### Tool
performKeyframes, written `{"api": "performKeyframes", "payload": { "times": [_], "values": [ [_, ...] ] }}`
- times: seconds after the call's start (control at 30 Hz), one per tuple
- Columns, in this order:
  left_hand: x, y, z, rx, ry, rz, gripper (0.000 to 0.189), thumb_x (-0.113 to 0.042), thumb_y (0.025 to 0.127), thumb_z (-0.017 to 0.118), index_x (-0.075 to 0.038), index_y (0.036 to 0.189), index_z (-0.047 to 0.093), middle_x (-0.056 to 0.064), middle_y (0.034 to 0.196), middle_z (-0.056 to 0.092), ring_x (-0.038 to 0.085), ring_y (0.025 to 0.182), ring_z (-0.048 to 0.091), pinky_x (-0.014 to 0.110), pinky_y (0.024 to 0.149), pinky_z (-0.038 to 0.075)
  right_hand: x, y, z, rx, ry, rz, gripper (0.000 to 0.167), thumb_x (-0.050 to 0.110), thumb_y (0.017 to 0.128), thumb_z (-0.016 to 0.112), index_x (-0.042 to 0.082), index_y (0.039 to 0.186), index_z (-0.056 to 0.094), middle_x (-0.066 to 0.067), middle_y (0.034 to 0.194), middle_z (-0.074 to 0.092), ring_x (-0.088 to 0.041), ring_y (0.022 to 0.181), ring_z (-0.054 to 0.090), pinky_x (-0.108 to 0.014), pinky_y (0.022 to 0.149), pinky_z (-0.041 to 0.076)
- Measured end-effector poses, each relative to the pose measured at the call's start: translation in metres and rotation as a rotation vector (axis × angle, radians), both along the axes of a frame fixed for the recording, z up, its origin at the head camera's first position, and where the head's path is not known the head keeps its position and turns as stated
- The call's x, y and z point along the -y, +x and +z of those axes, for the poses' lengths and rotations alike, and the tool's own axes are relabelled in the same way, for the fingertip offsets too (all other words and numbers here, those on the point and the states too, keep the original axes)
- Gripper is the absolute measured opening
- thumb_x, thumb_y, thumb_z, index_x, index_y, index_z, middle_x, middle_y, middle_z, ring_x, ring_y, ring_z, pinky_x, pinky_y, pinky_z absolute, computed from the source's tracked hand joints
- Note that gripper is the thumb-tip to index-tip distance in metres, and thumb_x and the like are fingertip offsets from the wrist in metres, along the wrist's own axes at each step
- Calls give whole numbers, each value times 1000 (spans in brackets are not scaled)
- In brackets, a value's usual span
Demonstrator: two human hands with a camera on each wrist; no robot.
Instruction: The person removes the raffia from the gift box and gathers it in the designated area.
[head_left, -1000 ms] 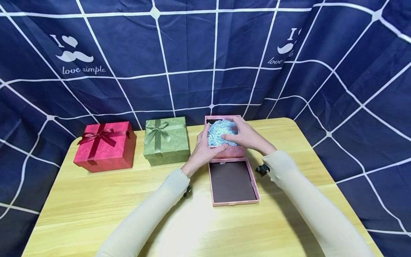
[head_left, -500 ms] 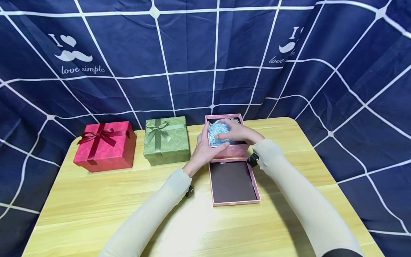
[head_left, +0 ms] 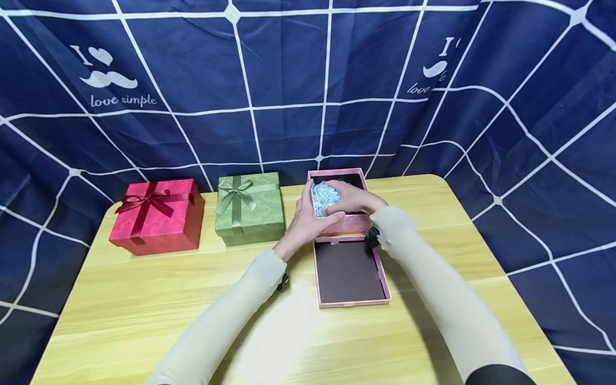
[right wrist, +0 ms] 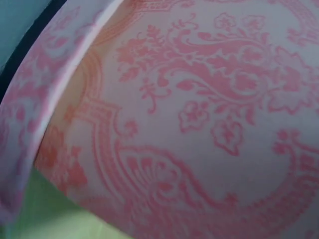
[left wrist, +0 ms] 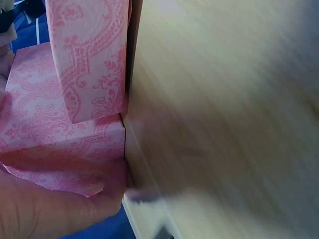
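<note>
A pink patterned gift box stands uncovered at the back of the table, its inside dark. Blue shredded paper is bunched toward its left side. My left hand grips the box's left side, the thumb across the front; the left wrist view shows this hand against the patterned wall. Inside the box, my right hand holds the shredded paper with bent fingers, and its fingertips are partly hidden. Only the box's patterned outer wall fills most of the right wrist view, with no hand visible there.
The pink lid lies upturned directly in front of the box. A green gift box with a bow stands to the left, and a red gift box farther left. Behind the wooden table hangs a blue checked cloth.
My right hand has moved left inside the box, and the shredded paper has been bunched leftward, baring the dark interior at the right and back. The left hand has stayed on the box.
</note>
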State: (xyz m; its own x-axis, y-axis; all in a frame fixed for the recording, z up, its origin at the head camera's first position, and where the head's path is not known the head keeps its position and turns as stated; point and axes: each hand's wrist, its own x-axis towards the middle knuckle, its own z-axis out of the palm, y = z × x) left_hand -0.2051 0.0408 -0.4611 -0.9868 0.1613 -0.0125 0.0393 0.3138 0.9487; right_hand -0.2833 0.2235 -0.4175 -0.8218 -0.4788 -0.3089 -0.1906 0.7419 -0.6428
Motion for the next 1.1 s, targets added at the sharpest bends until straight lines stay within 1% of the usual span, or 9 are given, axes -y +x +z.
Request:
{"api": "performKeyframes", "payload": {
  "times": [0.1, 0.2, 0.23, 0.4, 0.57, 0.73, 0.87, 0.97, 1.1],
  "values": [
    [0, 0, 0, 9, -7, -9, 126, -64, 82, 89, -35, 175, 9, 23, 171, 27, 38, 152, 39, 55, 120, 38, 1, -2, -6, -11, -17, 22, 71, 17, 87, 84, -3, 149, 54, -19, 128, 60, -33, 115, 55, -44, 101, 46],
    [0, 3, 4, 30, -10, -17, 125, -60, 83, 90, -38, 175, 7, 20, 173, 25, 38, 153, 38, 56, 121, 37, 0, -5, -9, -25, -14, 63, 58, 15, 88, 83, -4, 137, 59, -15, 114, 62, -30, 104, 57, -38, 92, 48],
    [1, 4, 8, 42, -8, -20, 125, -57, 84, 90, -39, 175, 6, 19, 173, 25, 37, 153, 37, 56, 121, 36, -1, -5, -10, -27, -11, 75, 58, 15, 88, 83, -4, 137, 59, -14, 112, 62, -29, 103, 57, -37, 90, 47],
    [2, 3, 7, 43, -31, -19, 126, -58, 84, 91, -43, 175, 5, 16, 172, 27, 34, 152, 39, 54, 120, 37, -2, -6, -12, -39, -46, 113, 54, 9, 89, 82, -5, 136, 60, -11, 107, 64, -27, 99, 59, -36, 89, 47],
    [3, 1, 8, 27, -20, -20, 126, -56, 83, 93, -44, 175, 9, 16, 171, 29, 32, 151, 39, 54, 120, 37, -3, -7, -12, -54, -95, 136, 31, 4, 86, 79, -4, 114, 71, -3, 88, 64, -19, 82, 58, -30, 77, 49],
    [3, -1, 8, 41, -21, -24, 126, -56, 82, 94, -44, 175, 9, 17, 171, 28, 33, 151, 39, 53, 120, 37, -9, -12, -13, -58, -163, 165, 17, 11, 82, 76, 6, 97, 74, 0, 82, 64, -15, 75, 57, -27, 69, 49],
    [3, -1, 9, 55, -16, -15, 127, -54, 80, 95, -45, 174, 9, 18, 168, 31, 32, 148, 41, 52, 119, 38, -10, -12, -12, -44, -216, 159, 21, 12, 82, 75, 5, 102, 74, -1, 85, 66, -16, 77, 58, -27, 71, 49],
    [3, 0, 10, 60, -16, -8, 127, -53, 80, 95, -45, 174, 10, 19, 167, 32, 33, 148, 41, 53, 119, 39, -10, -8, -7, -33, -237, 113, 27, 8, 84, 76, 1, 110, 73, -3, 88, 66, -17, 80, 59, -27, 74, 50],
    [2, 0, 13, 59, -14, -9, 129, -51, 79, 96, -42, 174, 10, 21, 167, 32, 35, 148, 41, 54, 119, 39, -12, -2, 4, -5, -257, 53, 28, 2, 89, 76, -3, 116, 71, -4, 94, 66, -18, 85, 59, -26, 78, 50]
  ]
}}
